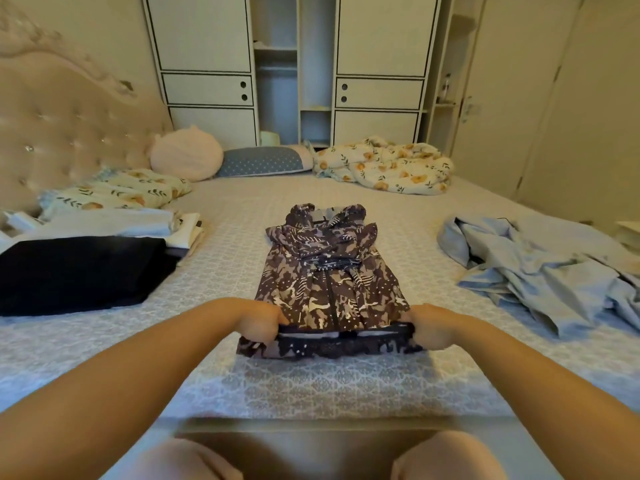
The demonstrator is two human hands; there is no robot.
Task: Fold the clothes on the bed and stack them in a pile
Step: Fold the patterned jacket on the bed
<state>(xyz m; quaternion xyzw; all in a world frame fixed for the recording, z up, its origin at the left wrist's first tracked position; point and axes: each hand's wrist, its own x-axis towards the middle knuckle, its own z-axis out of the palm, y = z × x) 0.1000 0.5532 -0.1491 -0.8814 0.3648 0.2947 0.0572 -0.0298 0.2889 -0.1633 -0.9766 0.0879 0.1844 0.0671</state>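
Behind the bed [346, 382] we see a white wardrobe [291, 64] along the far wall, and at the far left a padded headboard [62, 116]. On the left side of the bed lies the pile [104, 233] of folded clothes: a black piece [79, 271] is nearest to us, and lighter folded pieces are behind it and partly under it. Behind the pile there is a flowered pillow [117, 192], then a round pink cushion [187, 152] and a blue dotted pillow [259, 161].

In the middle of the bed lies the dress [329, 271], dark with a pale pattern, flat and narrow, with its collar away from us. Our left hand [259, 325] holds the left corner of its near hem with curled fingers. Our right hand [431, 327] holds the right corner in the same way. The hem is lifted a little between the two hands and is turned over the cloth under it.

To the right, well apart from the dress, a light blue shirt [540, 271] lies crumpled and not folded. Far behind it, near the wardrobe, is a bundled flowered blanket [384, 164].
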